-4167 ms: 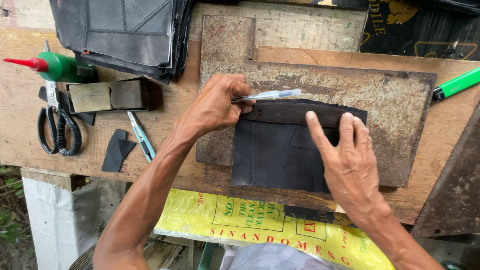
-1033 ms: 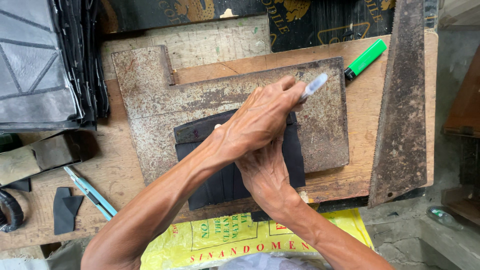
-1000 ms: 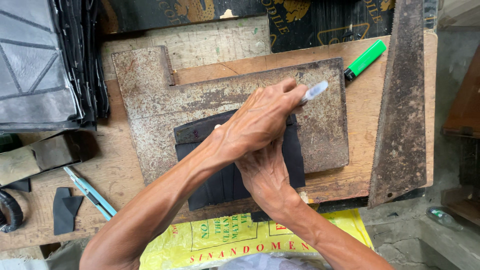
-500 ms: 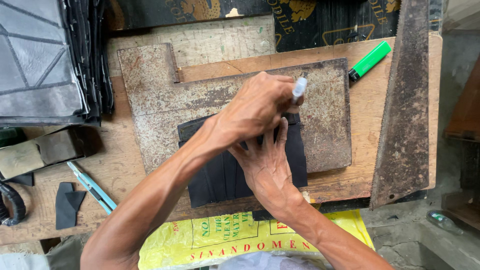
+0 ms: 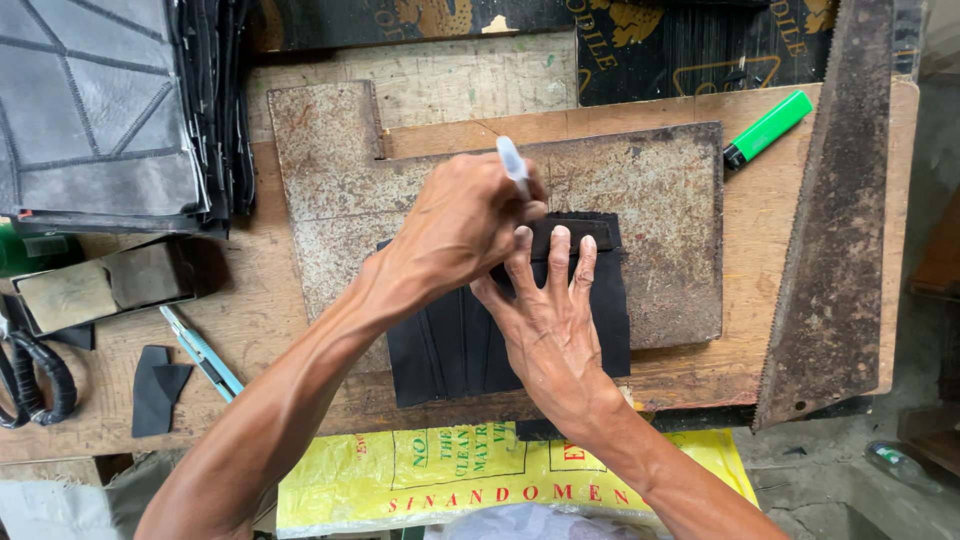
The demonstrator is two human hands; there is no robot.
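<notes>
On the rusty plate (image 5: 660,190), left hand (image 5: 455,225) grip clamps a pen (image 5: 512,165); right hand (image 5: 550,320) flat, fingers apart, on black leather (image 5: 450,345).

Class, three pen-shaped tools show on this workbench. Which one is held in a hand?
The white pen, gripped upright in the left hand. The green marker and the light blue tool lie loose on the bench.

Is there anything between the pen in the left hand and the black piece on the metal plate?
Nothing visible. The left hand holds the pen right over the black piece, beside the right hand pressing it flat.
</notes>
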